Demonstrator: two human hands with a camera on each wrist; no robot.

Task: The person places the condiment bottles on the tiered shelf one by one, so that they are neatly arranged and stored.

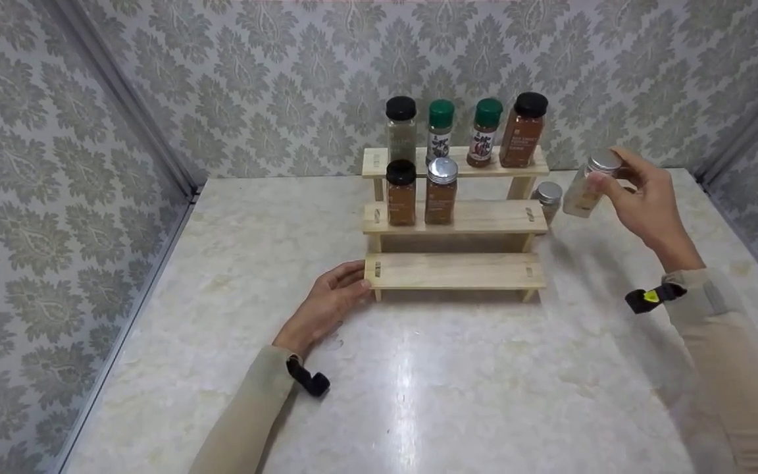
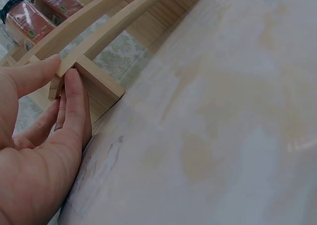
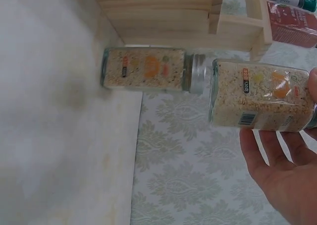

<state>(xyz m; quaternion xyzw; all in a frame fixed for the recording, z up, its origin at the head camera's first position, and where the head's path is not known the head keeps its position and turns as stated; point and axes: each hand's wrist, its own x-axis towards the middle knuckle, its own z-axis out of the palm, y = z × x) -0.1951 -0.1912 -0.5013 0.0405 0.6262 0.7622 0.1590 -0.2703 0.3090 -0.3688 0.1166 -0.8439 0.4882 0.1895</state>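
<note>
My right hand point(image 1: 649, 201) grips a glass spice jar point(image 1: 583, 191) near its silver lid, up off the table and slightly tilted. In the right wrist view this jar point(image 3: 260, 93) shows pale, grainy contents and an orange-marked label. A similar silver-lidded jar point(image 3: 143, 69) stands on the table beside the rack, partly behind it in the head view. My left hand point(image 1: 329, 299) pinches the left end of the lowest step of a three-step wooden spice rack point(image 1: 454, 271). Thumb above and fingers below that board end show in the left wrist view.
On the top step stand two black-capped jars and two green-capped bottles point(image 1: 440, 115). The middle step bears a black-capped jar point(image 1: 401, 197) and a silver-capped jar point(image 1: 441, 197) at its left. Patterned walls point(image 1: 287, 85) enclose the marbled table point(image 1: 484, 382).
</note>
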